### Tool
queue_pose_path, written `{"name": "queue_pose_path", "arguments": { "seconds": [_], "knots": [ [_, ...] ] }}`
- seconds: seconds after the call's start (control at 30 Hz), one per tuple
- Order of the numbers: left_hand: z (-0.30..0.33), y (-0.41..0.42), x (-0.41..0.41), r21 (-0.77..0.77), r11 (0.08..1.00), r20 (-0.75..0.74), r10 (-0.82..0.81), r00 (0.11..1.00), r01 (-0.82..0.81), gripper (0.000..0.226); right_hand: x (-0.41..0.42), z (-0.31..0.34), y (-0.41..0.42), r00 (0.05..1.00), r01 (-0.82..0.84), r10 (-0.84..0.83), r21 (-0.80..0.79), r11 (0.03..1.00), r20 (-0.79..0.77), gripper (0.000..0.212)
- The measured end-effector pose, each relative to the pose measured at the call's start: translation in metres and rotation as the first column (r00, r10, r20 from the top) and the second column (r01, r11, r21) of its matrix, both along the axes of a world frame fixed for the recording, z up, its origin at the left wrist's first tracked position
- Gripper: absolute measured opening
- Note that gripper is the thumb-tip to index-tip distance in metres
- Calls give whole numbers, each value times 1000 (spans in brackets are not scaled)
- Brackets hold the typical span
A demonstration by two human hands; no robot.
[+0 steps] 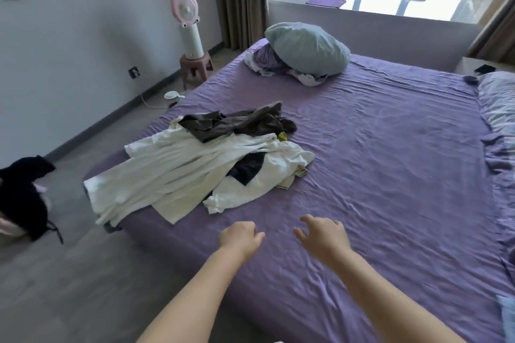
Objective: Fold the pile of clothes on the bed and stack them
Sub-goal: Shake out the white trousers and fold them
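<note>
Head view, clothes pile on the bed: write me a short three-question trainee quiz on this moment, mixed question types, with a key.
1. True or false: the left hand already grips a garment from the clothes pile.
2. Which garment lies on top at the far end of the pile? A) white shirt B) dark grey garment C) blue pillow
3. Fill in: the right hand hovers with fingers spread over the ____ bedsheet.

Key: 1 false, both hands hold nothing; 2 B; 3 purple.

Two hands (241, 237); one bed (390, 175); one fan (186, 8)
</note>
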State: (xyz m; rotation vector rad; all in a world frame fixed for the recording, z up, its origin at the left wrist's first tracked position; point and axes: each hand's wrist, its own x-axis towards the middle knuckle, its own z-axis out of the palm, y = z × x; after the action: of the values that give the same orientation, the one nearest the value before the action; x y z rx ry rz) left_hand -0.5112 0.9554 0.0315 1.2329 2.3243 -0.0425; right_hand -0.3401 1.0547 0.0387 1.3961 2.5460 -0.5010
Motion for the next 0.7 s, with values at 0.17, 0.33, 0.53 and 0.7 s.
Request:
{"name": "queue_pose_path", "arguments": {
  "seconds": [0.17,0.33,0.53,0.7],
  "knots": [
    [10,21,-21,-2,996,3,88,996,-88,42,-33,4,32,996,-77,76,-21,997,-40,45],
    [12,42,-36,-3,984,34,177,984,-177,43,-62,-1,60,990,-126,121,-66,990,-79,44],
    [12,64,-62,-6,973,41,231,972,-231,40,-92,1,90,984,-138,132,-45,989,-119,37],
    [-1,94,-101,-15,978,47,208,977,-207,37,-127,-12,124,988,-102,93,-69,992,-122,46]
  ]
}}
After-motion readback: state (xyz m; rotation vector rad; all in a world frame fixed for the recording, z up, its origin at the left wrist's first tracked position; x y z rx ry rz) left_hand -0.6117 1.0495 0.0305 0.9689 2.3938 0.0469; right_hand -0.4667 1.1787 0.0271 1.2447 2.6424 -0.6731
